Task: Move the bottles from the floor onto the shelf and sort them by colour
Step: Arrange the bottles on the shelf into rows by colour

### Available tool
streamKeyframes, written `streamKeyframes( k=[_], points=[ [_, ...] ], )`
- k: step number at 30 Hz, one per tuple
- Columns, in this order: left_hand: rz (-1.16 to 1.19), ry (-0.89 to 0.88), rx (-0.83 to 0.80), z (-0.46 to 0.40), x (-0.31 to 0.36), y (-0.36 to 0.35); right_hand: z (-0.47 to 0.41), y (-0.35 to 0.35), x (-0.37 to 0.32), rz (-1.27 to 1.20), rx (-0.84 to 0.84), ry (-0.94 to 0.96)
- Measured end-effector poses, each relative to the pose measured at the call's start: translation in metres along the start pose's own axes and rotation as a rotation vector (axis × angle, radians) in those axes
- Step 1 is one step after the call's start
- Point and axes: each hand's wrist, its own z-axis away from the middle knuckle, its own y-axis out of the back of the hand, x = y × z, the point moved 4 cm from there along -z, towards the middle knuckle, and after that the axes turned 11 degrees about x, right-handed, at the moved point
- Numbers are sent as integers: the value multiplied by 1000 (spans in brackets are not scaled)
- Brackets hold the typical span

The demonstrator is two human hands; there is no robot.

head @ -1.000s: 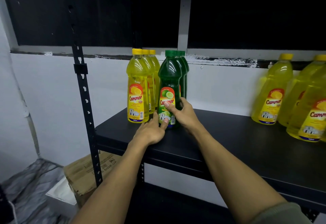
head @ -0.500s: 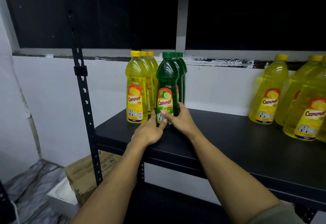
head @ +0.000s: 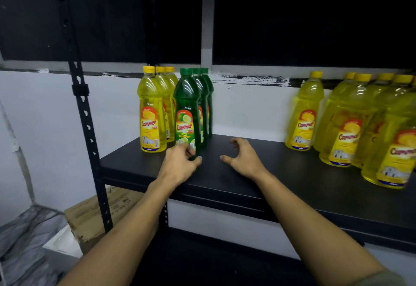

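Observation:
A row of green bottles (head: 187, 98) stands upright on the black shelf (head: 236, 186), right beside a row of yellow bottles (head: 151, 105) at the shelf's left end. My left hand (head: 180, 165) sits in front of the foremost green bottle's base, its fingers loosely curled against it without gripping. My right hand (head: 244, 157) hovers over the bare shelf to the right of the green row, fingers spread and bent, holding nothing. Several more yellow bottles (head: 351, 128) are grouped at the shelf's right end.
A black perforated upright post (head: 86, 123) marks the shelf's left corner. A cardboard box (head: 94, 216) lies on the floor below, left of the rack. A lower shelf (head: 202, 261) is dark under my arms. A white wall is behind the bottles.
My right hand has let go of the front green bottle and drawn back to the right. My left hand has eased off the bottle's base. The view has shifted right, showing more yellow bottles.

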Motion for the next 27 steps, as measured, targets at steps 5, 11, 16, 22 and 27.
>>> streamKeyframes(
  k=[5,11,16,22,27],
  points=[
    [88,-63,-200,8,63,-57,3,73,54,248,59,30],
    [221,-36,-332,7,122,-135,-3,122,94,297,217,-5],
    [207,14,-395,-6,148,-196,-25,129,104,222,401,-37],
    [169,-75,-426,-25,166,-249,-56,135,131,126,509,-87],
    [163,-194,-515,-39,181,-278,-81,129,141,-50,576,-152]
  ],
)
